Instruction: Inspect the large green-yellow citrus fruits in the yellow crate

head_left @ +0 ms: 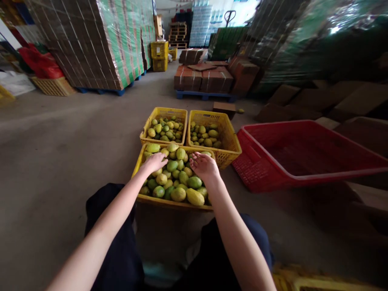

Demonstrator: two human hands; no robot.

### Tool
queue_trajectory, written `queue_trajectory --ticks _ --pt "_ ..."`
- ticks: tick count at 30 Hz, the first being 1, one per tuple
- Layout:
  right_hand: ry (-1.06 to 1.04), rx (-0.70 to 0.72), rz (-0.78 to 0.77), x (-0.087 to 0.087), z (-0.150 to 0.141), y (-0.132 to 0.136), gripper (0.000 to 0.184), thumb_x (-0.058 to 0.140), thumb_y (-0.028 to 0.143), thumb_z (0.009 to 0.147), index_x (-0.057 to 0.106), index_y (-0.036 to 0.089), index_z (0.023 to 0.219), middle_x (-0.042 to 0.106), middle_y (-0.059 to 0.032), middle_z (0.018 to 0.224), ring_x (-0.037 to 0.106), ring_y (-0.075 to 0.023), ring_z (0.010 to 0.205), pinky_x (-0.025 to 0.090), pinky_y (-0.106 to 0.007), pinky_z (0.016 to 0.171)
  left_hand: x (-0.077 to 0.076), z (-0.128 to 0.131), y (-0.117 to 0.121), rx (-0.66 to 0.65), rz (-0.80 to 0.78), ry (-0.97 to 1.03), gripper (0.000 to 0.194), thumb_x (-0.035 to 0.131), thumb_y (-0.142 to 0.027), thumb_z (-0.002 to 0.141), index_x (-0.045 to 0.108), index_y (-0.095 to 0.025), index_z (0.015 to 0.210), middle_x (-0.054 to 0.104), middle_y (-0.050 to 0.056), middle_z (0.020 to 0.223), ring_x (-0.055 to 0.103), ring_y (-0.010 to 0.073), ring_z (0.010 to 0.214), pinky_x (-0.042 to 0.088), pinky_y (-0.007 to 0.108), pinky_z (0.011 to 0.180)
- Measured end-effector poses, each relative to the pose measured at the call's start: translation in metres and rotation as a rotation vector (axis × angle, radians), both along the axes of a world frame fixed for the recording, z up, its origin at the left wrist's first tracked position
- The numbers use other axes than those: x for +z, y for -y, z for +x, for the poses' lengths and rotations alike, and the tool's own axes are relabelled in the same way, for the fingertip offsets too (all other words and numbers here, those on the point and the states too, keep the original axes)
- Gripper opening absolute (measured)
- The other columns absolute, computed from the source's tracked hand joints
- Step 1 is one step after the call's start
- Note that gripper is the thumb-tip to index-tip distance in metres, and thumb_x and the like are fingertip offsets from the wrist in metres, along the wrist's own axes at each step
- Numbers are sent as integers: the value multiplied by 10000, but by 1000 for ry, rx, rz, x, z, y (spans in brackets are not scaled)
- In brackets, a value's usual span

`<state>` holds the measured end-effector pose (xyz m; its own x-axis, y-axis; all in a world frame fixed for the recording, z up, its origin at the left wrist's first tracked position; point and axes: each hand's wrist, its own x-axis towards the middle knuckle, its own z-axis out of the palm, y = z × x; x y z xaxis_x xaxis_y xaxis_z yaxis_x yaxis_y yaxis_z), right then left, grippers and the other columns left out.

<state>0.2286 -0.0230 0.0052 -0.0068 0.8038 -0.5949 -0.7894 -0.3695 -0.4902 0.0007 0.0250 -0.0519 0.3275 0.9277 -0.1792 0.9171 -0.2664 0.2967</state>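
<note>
A yellow plastic crate [174,204] stands in front of my knees, filled with oval green-and-yellow fruit [178,194] that look like small papayas. My left hand [154,162] is over the crate's left side, palm down, fingers stretched out just above or on the fruit; contact is unclear. Above the right side, my right hand [203,165] has its palm turned inward and its fingers loosely bent and apart. Nothing shows in either hand. Behind this crate are two more yellow crates, a left one [142,132] and a right one [232,139], each with similar fruit lower inside.
A large red crate [254,167] stands at the right, beside flattened cardboard [330,97]. Farther back, bundled cardboard [203,79] lies on a blue pallet [200,96]. Tall wrapped stacks [121,40] rise at both sides. A yellow crate edge [318,283] shows at bottom right.
</note>
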Motion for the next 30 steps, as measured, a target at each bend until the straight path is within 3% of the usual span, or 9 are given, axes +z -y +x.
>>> queue_trajectory --ticks 3,6,10,16,21,25,30 --pt "-11 -5 -5 1 3 6 183 503 71 799 618 212 822 661 -18 604 601 -152 532 509 -220 494 -10 29 -16 67 38 27 292 475 -244 1025 699 -165 1195 726 129 1295 669 236 1205 489 303 1039" --pt "-33 -12 -15 0 7 11 179 508 64 803 610 211 806 662 -17 611 585 -144 519 498 -212 488 -28 43 -27 133 9 -12 226 529 -177 987 691 -109 1129 750 150 1158 683 241 1125 489 329 1013" --pt "-90 0 9 -2 12 13 163 565 56 781 604 215 775 659 -11 615 589 -141 515 500 -211 485 -57 44 -35 245 -63 -80 232 678 -290 916 667 -113 1066 730 159 1035 658 305 1107 484 429 997" --pt "-154 38 100 7 18 16 122 595 78 761 608 200 757 671 -17 618 620 -137 531 517 -204 504 -84 44 -46 367 -75 84 369 801 -441 799 648 -159 981 699 204 1052 576 426 1264 395 576 1088" --pt "-156 49 156 16 20 21 122 602 90 775 597 211 762 672 -2 627 627 -132 546 526 -207 520 -89 34 -48 344 -31 211 394 736 -551 842 583 -188 841 703 143 910 602 403 1236 265 644 1165" --pt "-163 39 150 17 21 21 117 602 91 775 599 207 761 658 0 615 607 -126 530 512 -203 511 -88 25 -46 308 -30 313 420 758 -517 817 469 -224 731 638 36 732 645 353 1192 188 597 1234" --pt "-162 0 96 19 21 18 136 565 81 791 609 208 767 652 -6 606 585 -131 537 518 -211 517 -70 19 -40 275 -54 350 480 876 -392 699 420 -242 674 645 28 673 685 351 1138 248 555 1236"
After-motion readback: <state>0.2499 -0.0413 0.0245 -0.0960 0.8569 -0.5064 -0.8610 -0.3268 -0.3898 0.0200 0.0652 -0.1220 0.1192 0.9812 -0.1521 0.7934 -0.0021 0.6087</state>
